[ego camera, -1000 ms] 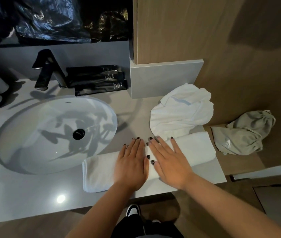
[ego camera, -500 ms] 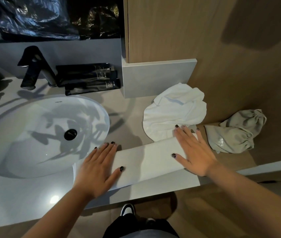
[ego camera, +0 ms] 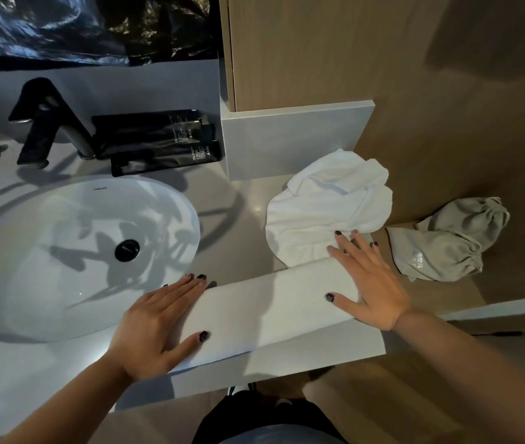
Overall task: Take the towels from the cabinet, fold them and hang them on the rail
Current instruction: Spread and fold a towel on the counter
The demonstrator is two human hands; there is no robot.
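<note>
The long white folded towel (ego camera: 270, 302) lay lengthwise between the left hand (ego camera: 155, 328) and right hand (ego camera: 373, 283), flat straight fingers pressing each end.

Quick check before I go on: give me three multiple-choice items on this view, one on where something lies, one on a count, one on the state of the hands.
1. Where does the crumpled white towel lie?
A. in the sink
B. on the counter behind the folded towel
C. on the floor

2. How many white towels are on the counter?
A. one
B. two
C. four

3. What are the hands doing?
A. both lie flat on the folded towel
B. both lift it by its corners
C. one holds the faucet

Answers:
1. B, it sits past the folded towel, right of the sink.
2. B, one folded strip and one crumpled heap.
3. A, the left hand and right hand press its two ends with straight fingers.
</note>
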